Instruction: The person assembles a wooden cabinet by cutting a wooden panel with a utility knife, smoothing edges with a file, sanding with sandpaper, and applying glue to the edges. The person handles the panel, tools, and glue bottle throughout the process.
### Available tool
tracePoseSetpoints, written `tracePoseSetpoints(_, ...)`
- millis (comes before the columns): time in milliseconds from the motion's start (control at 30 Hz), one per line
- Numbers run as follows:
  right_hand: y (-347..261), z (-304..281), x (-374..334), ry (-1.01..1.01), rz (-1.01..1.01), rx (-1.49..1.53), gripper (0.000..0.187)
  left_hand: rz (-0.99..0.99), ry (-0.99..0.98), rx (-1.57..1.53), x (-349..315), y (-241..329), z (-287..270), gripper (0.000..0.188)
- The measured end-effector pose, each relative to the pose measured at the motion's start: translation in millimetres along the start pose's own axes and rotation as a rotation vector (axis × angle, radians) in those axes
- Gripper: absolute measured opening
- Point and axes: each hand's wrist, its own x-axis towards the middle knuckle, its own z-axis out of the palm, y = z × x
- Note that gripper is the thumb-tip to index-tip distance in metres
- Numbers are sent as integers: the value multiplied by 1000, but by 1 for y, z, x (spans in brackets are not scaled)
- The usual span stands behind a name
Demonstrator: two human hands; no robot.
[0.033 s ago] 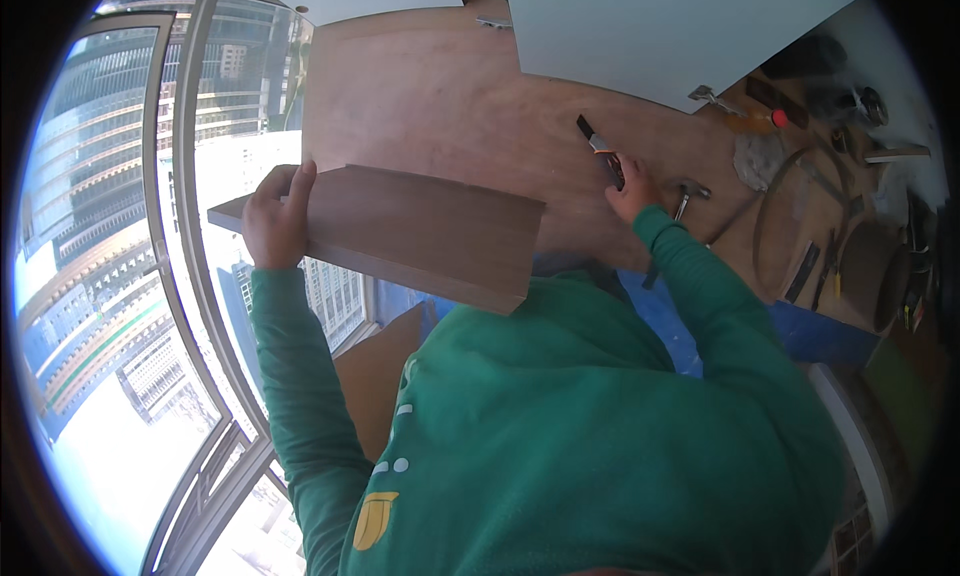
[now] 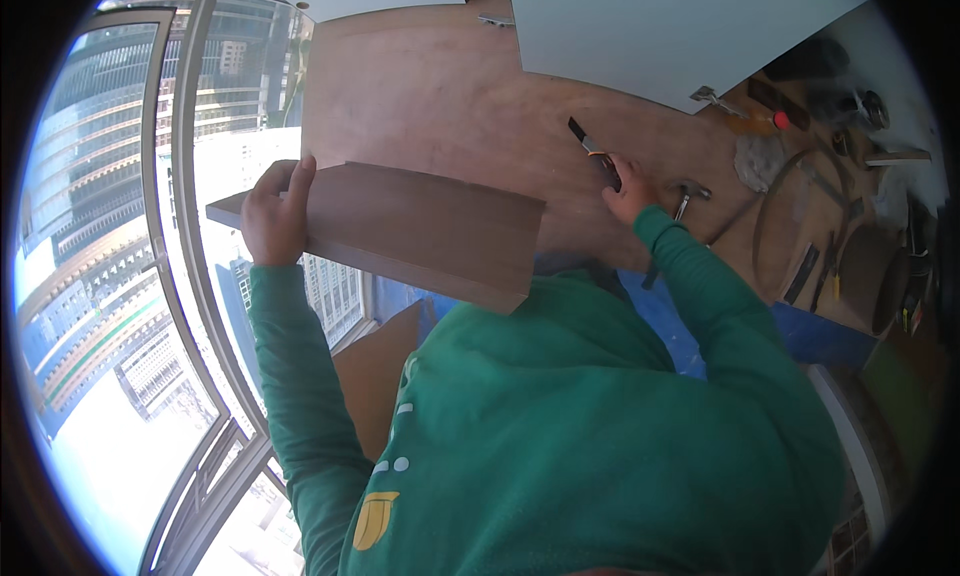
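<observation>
My left hand grips a grey-brown wooden board near its left end, thumb over the upper edge. The board is held tilted, its right end against or just in front of my green shirt; contact there I cannot tell. In my right hand, fingers wrapped round its handle, is a utility knife with its dark blade pointing away and to the left. The knife is over the wooden worktop, apart from the board. Close by the right hand lies a claw hammer, its handle partly hidden by my sleeve.
White panels with metal hinges lie across the far side of the wooden worktop. On the right are a coiled strip, a brown roll, a crumpled bag and several tools. Tall windows stand on the left.
The utility knife in my right hand has shifted slightly left, its tip a little nearer to me. My left hand and the board are almost unmoved.
</observation>
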Motion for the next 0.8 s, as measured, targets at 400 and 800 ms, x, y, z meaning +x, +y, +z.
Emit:
tracePoseSetpoints(400, -71, 33, 23, -593, -178, 280, 57, 24, 70, -59, 4, -6, 3, 48)
tracePoseSetpoints(800, -71, 44, 33, -603, -325, 63, 49, 20, 89, -94, 5, -3, 4, 43)
